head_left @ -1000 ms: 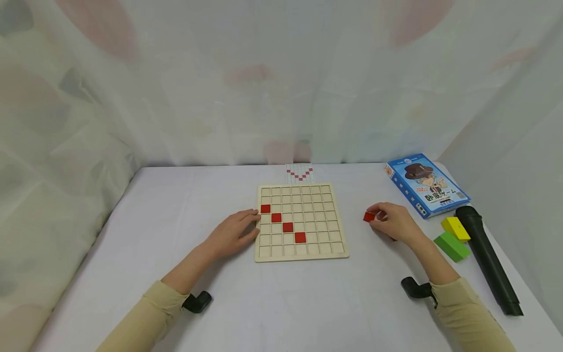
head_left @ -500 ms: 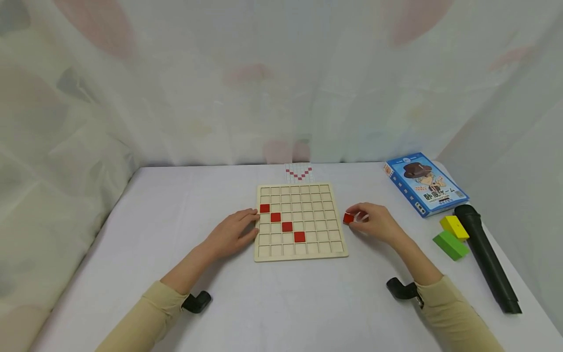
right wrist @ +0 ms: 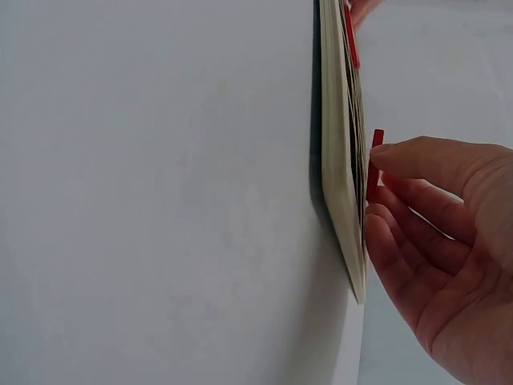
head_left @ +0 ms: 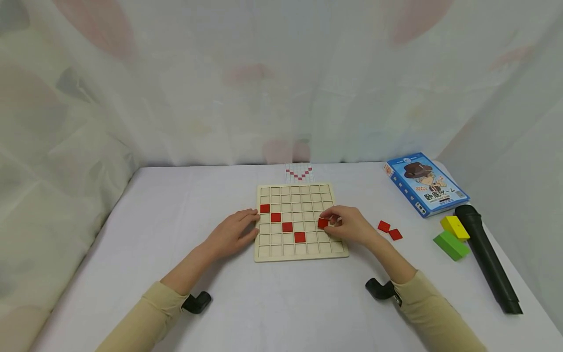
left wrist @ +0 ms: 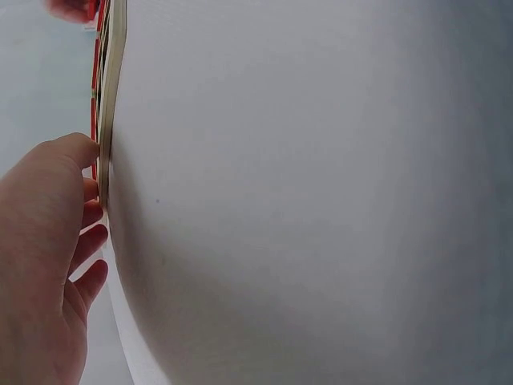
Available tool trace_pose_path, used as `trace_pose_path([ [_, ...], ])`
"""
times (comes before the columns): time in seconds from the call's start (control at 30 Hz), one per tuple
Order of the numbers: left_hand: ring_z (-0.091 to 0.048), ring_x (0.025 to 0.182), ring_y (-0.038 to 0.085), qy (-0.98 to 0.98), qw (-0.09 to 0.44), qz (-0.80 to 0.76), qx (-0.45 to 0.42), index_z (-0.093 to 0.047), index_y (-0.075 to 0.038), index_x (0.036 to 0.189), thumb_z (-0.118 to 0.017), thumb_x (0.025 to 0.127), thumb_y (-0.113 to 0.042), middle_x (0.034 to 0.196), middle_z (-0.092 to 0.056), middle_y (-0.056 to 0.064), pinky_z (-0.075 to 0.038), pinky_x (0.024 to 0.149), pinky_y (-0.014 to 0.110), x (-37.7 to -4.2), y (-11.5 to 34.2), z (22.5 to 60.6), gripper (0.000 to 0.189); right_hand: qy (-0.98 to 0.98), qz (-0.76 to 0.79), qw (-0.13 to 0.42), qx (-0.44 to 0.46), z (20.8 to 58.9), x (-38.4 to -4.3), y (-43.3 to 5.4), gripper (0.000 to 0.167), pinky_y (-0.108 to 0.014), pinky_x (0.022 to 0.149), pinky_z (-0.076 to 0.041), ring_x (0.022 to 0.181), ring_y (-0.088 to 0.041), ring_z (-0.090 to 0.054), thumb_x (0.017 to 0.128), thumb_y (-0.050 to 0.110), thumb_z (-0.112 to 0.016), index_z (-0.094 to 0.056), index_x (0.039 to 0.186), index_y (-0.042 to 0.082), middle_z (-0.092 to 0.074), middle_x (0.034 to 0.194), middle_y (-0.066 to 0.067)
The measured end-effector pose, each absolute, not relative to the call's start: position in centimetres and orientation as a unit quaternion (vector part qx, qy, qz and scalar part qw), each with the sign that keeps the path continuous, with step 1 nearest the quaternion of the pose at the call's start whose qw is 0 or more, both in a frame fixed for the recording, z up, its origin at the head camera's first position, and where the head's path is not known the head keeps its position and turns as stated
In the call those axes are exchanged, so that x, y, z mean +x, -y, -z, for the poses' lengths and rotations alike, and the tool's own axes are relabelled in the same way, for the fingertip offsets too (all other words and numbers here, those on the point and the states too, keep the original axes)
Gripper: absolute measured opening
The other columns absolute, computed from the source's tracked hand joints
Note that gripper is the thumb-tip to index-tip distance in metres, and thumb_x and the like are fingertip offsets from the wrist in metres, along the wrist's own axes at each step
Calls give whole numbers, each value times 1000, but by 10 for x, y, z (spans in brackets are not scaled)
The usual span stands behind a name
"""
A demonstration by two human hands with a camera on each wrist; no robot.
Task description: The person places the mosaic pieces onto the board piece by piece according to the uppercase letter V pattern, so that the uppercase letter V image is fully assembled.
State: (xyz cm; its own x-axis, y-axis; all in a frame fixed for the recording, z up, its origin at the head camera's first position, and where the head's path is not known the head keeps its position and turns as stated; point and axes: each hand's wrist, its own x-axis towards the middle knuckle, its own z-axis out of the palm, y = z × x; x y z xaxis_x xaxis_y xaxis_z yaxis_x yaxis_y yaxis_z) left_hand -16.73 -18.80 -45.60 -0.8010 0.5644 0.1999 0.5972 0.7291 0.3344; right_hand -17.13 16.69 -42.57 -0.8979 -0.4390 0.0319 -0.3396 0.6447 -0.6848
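A pale wooden grid board lies on the white table, with several red square tiles set in a descending diagonal across its left half. My right hand pinches one more red tile between thumb and fingers, just over the right part of the board. In the right wrist view that tile stands near the board's surface, tilted on edge. My left hand rests against the board's left edge, its fingertips touching the rim, as the left wrist view also shows.
Two loose red tiles lie right of my right hand. A small card with a red V pattern lies behind the board. Farther right are a blue game box, a yellow block, a green block and a black tube-like object.
My right hand has carried the red tile leftward from the table on the right to over the board, uncovering two loose tiles. My left hand has stayed at the board's edge.
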Motion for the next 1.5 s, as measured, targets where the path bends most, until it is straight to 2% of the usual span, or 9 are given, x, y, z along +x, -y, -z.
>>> trace_pose_path([
  [0.27,-48,129,30,926,51,194,-320,-60,-3,129,-62,95,-25,137,-55,13,-38,108,45,-167,186,455,40,-890,371,72,-254,428,-174,-148,27,-26,73,-52,82,-17,-55,83,4,-74,-69,110,5,-60,86,-3],
  [0.73,-49,129,31,925,55,189,-326,-60,-3,129,-64,95,-24,137,-55,14,-39,107,46,-166,185,454,41,-886,382,67,-254,429,-171,-145,24,-31,80,-55,85,-17,-57,84,6,-74,-69,108,4,-64,92,-3],
  [0.97,-49,129,31,926,52,193,-320,-60,-3,130,-64,95,-24,137,-55,13,-38,108,46,-165,186,453,41,-897,382,56,-215,425,-164,-166,28,-37,85,-54,93,-21,-58,86,10,-73,-68,114,5,-67,106,-5],
  [1.27,-48,130,30,931,43,189,-308,-60,-4,131,-63,95,-26,138,-54,13,-39,107,47,-165,186,453,42,-914,363,9,-178,428,-156,-213,29,-42,83,-56,96,-25,-62,85,6,-74,-69,113,4,-69,109,-8],
  [1.5,-47,130,31,931,45,190,-309,-59,-3,131,-62,96,-25,139,-54,14,-38,107,49,-165,186,454,42,-931,338,-1,-137,426,-148,-248,29,-40,82,-55,93,-24,-60,87,10,-73,-68,116,7,-68,109,-9],
])
